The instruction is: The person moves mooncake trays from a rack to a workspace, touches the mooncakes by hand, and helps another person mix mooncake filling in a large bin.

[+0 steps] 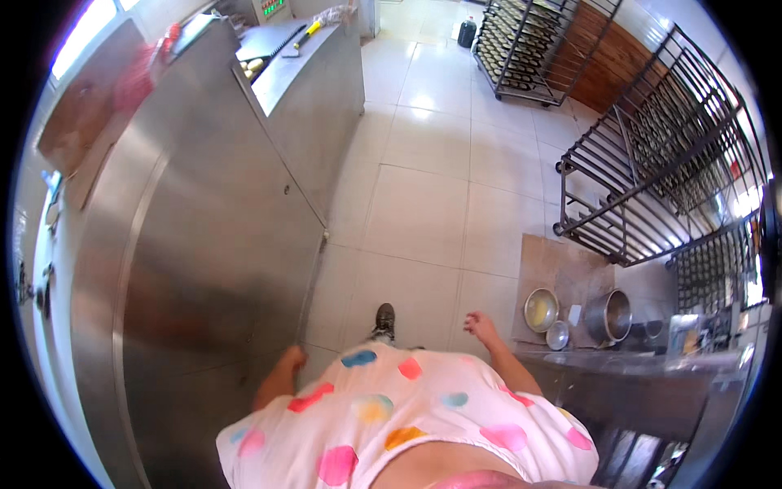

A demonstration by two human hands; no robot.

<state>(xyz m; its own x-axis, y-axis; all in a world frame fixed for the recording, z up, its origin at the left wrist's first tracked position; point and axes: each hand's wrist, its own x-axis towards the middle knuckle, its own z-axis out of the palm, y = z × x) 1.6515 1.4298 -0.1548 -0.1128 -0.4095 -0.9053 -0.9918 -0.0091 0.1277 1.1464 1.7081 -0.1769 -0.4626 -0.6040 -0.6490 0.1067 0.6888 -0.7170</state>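
My left hand (295, 357) hangs low beside the stainless steel cabinet (220, 244), and motion smears its fingers. On the other side my right hand (481, 324) hangs above the tiled floor with nothing in it, its fingers loosely bent and a little apart. One dark shoe (385, 319) of mine shows on the tiles between the hands. To the right of my right hand a metal bowl (541, 310) with something yellowish inside stands on a flat brown sheet (562, 257). A small metal bowl (557, 336) and a deep steel pot (609, 316) are close by.
Dark wheeled racks (619, 187) line the right side, and another rack (521, 49) with filled trays stands farther back. A steel worktop (281, 65) at the far left bears a yellow-and-black tool (308, 37). A dark table (635, 375) is near my right. Light floor tiles (415, 196) run ahead.
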